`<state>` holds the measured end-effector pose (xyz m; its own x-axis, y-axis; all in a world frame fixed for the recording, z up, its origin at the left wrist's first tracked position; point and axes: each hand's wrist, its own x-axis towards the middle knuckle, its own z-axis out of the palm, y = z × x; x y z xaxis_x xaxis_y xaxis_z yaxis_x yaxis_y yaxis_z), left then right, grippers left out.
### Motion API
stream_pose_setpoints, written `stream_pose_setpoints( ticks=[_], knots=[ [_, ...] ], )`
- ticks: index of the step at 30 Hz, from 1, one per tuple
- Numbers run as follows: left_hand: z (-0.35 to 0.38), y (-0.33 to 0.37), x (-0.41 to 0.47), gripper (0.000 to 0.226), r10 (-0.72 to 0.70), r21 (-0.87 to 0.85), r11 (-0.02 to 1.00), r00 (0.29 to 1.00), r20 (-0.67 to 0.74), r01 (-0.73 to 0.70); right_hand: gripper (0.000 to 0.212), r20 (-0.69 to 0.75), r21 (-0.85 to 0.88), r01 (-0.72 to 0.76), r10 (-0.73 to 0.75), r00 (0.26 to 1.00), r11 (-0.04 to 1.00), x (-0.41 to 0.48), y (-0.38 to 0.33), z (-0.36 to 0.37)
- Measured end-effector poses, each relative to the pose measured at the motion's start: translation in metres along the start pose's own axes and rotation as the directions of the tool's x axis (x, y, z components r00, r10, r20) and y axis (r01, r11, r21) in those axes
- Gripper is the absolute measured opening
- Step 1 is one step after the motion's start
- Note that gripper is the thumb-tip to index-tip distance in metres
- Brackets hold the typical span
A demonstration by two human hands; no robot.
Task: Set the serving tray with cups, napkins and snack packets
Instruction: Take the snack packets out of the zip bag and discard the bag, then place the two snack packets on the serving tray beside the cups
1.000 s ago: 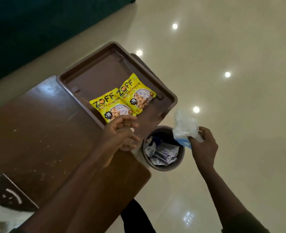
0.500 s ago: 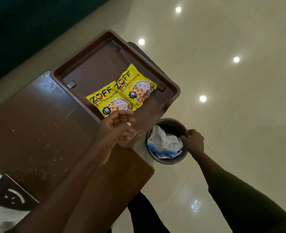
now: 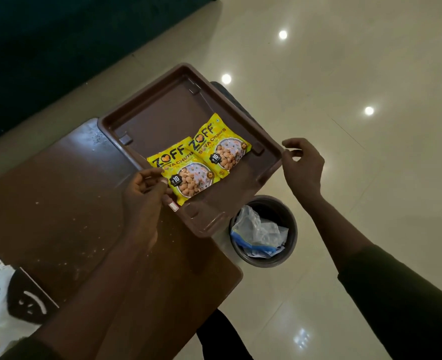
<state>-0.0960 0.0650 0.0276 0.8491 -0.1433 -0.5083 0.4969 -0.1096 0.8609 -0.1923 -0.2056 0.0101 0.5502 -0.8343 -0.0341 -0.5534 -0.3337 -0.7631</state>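
1. Head view looks down on a brown serving tray [image 3: 162, 118] that lies at the far corner of a dark wooden bench [image 3: 58, 190], with its right part jutting out past the bench edge over the pale tiled floor [image 3: 370, 61].
2. Two yellow snack packets lie side by side in the tray, edges touching or slightly overlapping: the near packet [image 3: 186, 172] and the far packet [image 3: 219, 149].
3. Left hand [image 3: 144, 193] sits at the tray's near-left rim; its grip is pressed together, thumb and fingertips pinching a small white tag [image 3: 173, 205] just beside the near packet's corner.
4. Right hand [image 3: 303, 165] is at the tray's right rim, fingers curled with thumb and forefinger close at the edge; whether they actually pinch the rim, I cannot tell.
5. Below the overhanging tray stands a round dark bin [image 3: 290, 229] on the floor, holding crumpled clear plastic and paper.
6. A white and black patterned item [image 3: 12, 302] lies at the bench's near-left corner.
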Motion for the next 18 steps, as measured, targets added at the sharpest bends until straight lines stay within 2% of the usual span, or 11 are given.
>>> stream_pose_setpoints(
  ticks=[6,10,15,18],
  knots=[
    [0.008,0.011,0.018,0.019,0.013,0.046,0.999,0.993,-0.118,-0.008,0.021,0.094,0.031,0.128,-0.131,0.987,0.991,0.015,-0.046,0.021],
    [0.02,0.022,0.033,0.022,-0.035,0.051,0.998,0.992,-0.118,0.041,0.022,0.252,-0.008,0.162,-0.155,0.955,0.987,0.034,-0.066,0.045],
    [0.047,0.025,0.043,0.04,-0.152,0.131,0.978,0.986,-0.073,0.161,0.048,0.56,-0.236,0.21,-0.044,0.827,0.949,0.054,-0.074,0.076],
    [0.057,0.021,0.047,0.056,-0.189,0.124,0.97,0.971,-0.147,0.208,0.041,0.619,-0.271,0.284,-0.059,0.783,0.92,0.059,-0.074,0.087]
  ],
)
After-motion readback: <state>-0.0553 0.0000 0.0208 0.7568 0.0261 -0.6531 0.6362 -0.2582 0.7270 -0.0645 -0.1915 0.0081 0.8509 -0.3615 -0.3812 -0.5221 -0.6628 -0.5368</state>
